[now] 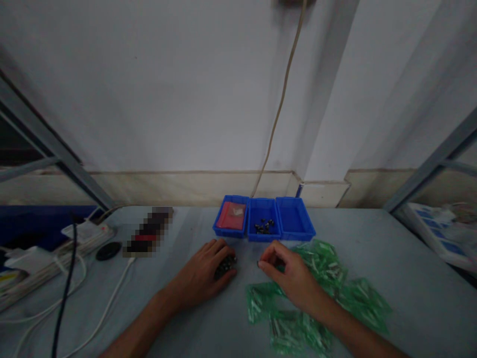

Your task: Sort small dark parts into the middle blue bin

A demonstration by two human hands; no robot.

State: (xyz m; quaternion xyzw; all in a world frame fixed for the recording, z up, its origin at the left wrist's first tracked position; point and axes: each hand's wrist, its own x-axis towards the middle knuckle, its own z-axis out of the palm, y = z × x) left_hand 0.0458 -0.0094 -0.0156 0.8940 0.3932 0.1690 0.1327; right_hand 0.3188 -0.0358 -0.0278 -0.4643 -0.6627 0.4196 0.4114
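My left hand [208, 271] rests on the table, its fingers curled round a cluster of small dark, shiny metal parts [224, 267]. My right hand [285, 271] is a little to the right, with thumb and forefinger pinched on one small dark part [258, 264], too small to name exactly. Beyond the hands stands a blue bin [264, 237] with several similar dark parts [264, 227] in it. Green plastic bags [286, 330] of slim, pale metallic pieces lie beneath and around my right forearm, which partly hides them.
Left of the middle bin is a blue bin [230, 232] with a red packet [224, 219] and a small clear bag; to its right, another blue bin [296, 237]. At left lie a pixelated dark object [149, 233], a black disc [108, 251], cables and a power strip [44, 268].
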